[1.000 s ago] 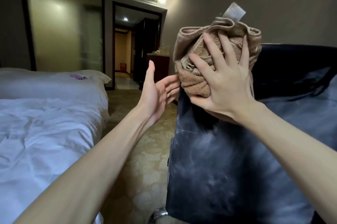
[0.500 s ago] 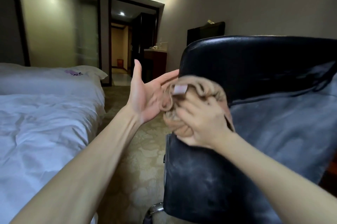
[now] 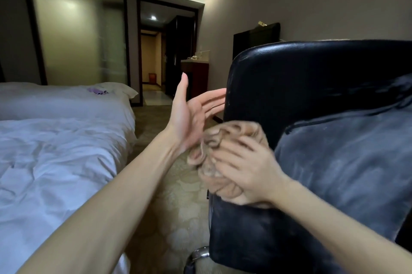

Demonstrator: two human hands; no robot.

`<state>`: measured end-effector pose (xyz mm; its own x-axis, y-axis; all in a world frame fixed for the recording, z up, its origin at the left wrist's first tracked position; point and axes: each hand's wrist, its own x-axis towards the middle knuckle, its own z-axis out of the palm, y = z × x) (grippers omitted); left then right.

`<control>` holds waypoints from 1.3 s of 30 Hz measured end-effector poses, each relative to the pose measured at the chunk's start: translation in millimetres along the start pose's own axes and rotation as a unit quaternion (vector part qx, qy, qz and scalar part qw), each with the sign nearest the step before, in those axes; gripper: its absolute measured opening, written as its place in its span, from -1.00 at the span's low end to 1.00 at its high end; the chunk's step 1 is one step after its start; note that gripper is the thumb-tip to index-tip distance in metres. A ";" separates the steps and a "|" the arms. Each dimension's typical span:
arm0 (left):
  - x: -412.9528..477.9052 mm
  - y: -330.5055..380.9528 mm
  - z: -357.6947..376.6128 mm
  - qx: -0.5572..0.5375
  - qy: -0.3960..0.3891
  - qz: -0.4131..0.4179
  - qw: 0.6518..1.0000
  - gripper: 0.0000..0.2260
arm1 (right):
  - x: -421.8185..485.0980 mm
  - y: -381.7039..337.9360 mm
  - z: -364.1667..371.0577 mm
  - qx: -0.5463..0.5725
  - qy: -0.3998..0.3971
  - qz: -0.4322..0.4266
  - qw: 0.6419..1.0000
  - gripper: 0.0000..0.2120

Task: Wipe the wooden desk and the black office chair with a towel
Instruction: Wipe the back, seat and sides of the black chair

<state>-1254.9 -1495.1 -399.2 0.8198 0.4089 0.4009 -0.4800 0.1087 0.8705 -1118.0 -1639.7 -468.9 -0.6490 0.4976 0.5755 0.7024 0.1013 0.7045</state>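
Note:
The black office chair [image 3: 296, 86] fills the right half of the view, its backrest seen from behind, with a grey dusty lower panel. A bunched tan towel [image 3: 225, 137] lies against the backrest's left edge, about halfway down. My right hand [image 3: 247, 169] presses the towel against the chair, fingers spread over it. My left hand [image 3: 191, 117] is raised with fingers straight, its fingertips at the chair's left edge just above the towel. The wooden desk is not in view.
A bed with white bedding [image 3: 55, 151] stands at the left, a carpeted aisle [image 3: 169, 207] between it and the chair. A chrome chair base [image 3: 198, 253] shows at the bottom. A dark cabinet [image 3: 196, 75] and a doorway [image 3: 156, 51] lie behind.
My right hand has slid the towel down the chair's left edge, from the top of the backrest to its middle. My left hand stayed at the edge.

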 end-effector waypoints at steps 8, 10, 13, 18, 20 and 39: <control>-5.0 -20.3 -1.6 0.031 0.057 0.027 0.998 -0.21 | 62.7 81.4 -64.8 -0.137 0.087 0.087 0.983 -0.48; -1.7 -32.4 -7.5 0.046 0.074 0.014 0.996 -0.16 | 67.4 88.2 -63.0 -0.135 0.060 0.121 0.981 -0.43; -1.8 -45.9 -15.6 0.012 0.063 -0.032 0.997 -0.03 | 60.7 77.8 -46.6 -0.132 0.017 0.143 0.981 -0.44; -0.8 -48.1 -21.9 -0.059 0.044 -0.043 0.996 0.07 | 45.3 53.5 -16.6 -0.097 0.021 0.150 0.984 -0.51; -2.1 -43.5 -23.5 -0.106 0.004 -0.050 0.993 0.08 | 31.7 41.4 -4.5 -0.074 -0.003 0.135 0.988 -0.51; -6.2 -47.4 -16.4 -0.018 0.046 -0.027 0.998 -0.08 | -74.4 -62.0 53.6 0.120 -0.110 -0.012 0.987 -0.55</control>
<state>-1242.3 -1487.9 -447.6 0.8138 0.4823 0.3241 -0.4480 0.1655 0.8786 -1097.6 -1636.8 -577.7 -0.6056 0.6644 0.4381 0.7542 0.3036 0.5822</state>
